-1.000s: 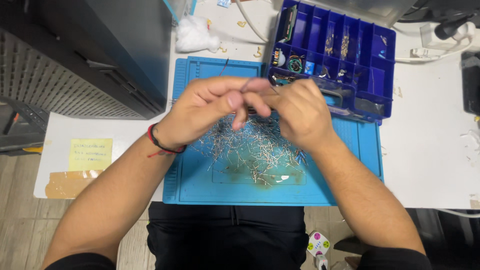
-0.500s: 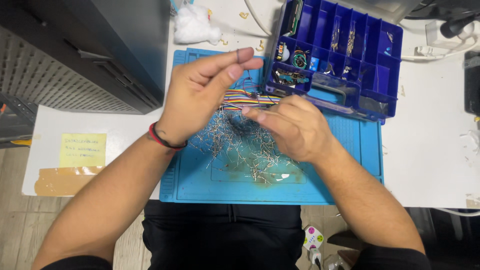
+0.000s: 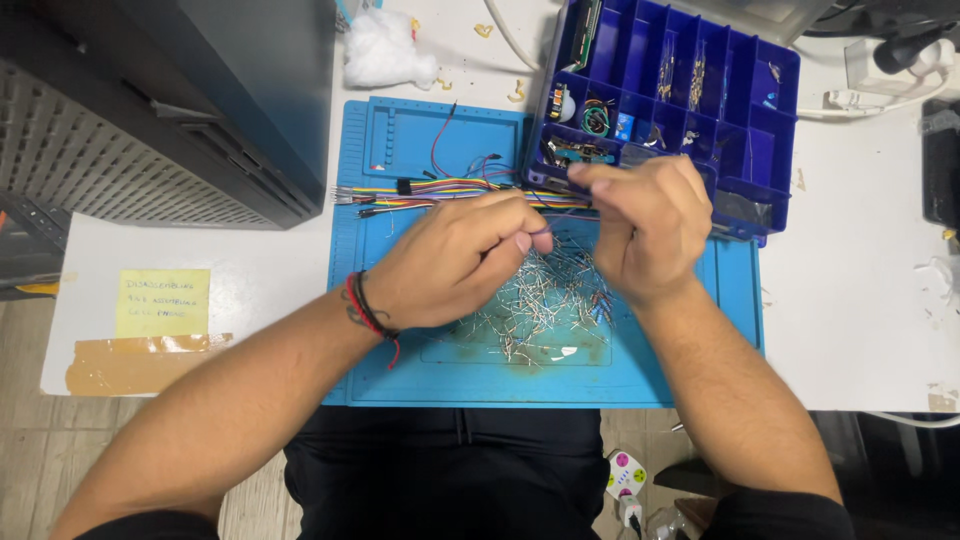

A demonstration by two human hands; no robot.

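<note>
Jumper wires (image 3: 455,190): one multicoloured ribbon bundle, lying flat across the blue mat (image 3: 420,380), just beyond the left hand and running toward the right hand.
Head view, left hand (image 3: 455,262): curled, fingertips pinching something thin; too small to tell if it is a wire end or a lead.
Right hand (image 3: 645,225): clenched, thumb and forefinger pinched at the bundle's end; grip hidden.
Progress: judged mid-way; bundle still joined, loose leads unsorted.
Lead pile (image 3: 545,305): one heap, too many to count, between and below both hands.
Parts box (image 3: 680,90): one, dark blue, beyond right hand.
Sticky note (image 3: 163,302): one, far left of left hand.
</note>
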